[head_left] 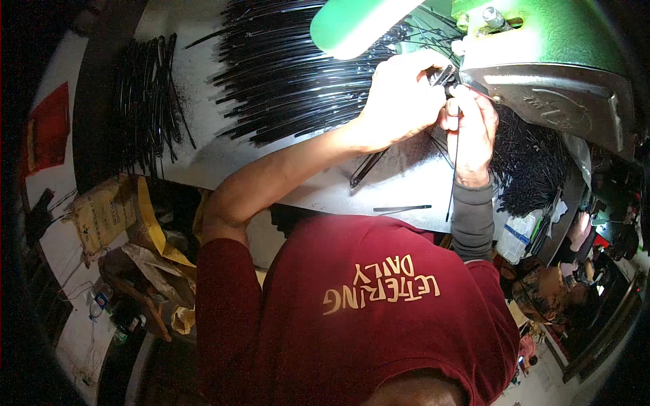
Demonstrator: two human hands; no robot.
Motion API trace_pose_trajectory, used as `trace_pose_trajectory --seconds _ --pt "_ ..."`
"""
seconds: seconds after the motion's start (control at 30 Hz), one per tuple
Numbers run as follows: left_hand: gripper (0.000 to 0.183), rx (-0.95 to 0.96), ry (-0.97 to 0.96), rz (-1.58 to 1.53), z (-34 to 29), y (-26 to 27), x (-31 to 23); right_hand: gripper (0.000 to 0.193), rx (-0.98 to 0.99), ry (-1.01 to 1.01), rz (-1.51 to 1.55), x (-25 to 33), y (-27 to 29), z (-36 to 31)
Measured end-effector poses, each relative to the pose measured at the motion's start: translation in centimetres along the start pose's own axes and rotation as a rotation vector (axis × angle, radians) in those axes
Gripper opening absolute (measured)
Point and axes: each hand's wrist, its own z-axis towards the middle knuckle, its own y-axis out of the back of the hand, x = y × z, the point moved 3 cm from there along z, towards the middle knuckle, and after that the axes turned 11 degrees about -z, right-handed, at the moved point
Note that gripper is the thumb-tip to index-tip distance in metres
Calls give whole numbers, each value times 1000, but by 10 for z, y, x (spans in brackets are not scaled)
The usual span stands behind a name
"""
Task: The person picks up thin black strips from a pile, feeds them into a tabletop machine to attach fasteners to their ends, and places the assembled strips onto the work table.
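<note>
My left hand (403, 98) is closed around a few thin black strips. Their other ends (367, 168) stick out below the palm, toward the table's front edge. Close on its right, my right hand (474, 125) pinches a single thin black strip (455, 169), which hangs down past the grey cuff. Both sets of fingertips meet beside the green and grey machine head (548, 88); exactly where the strips touch there is hidden by fingers and glare. One short black strip (403, 208) lies loose near the front edge of the white table (325, 193).
A wide heap of black strips (284, 88) covers the table's back, with a smaller bundle (145, 101) at far left. Another pile (531, 159) lies right, under the machine. A bright green lamp (359, 27) hangs overhead. Yellow sacks (101, 216) stand lower left.
</note>
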Motion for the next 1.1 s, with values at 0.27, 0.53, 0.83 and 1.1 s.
trace_pose_trajectory --seconds 0.27,0.53,0.83,1.1 --pt "25 -16 75 -57 -3 -1 3 9 41 1 -2 -5 1 0" --pt "30 51 96 -79 -2 4 -6 12 123 -135 25 -5 14 8" --pt "26 113 187 -266 0 3 15 22 328 -155 -280 4 -2 -15" --pt "24 30 212 -449 -4 -3 17 26 284 -357 -3 -12 -27 -47"
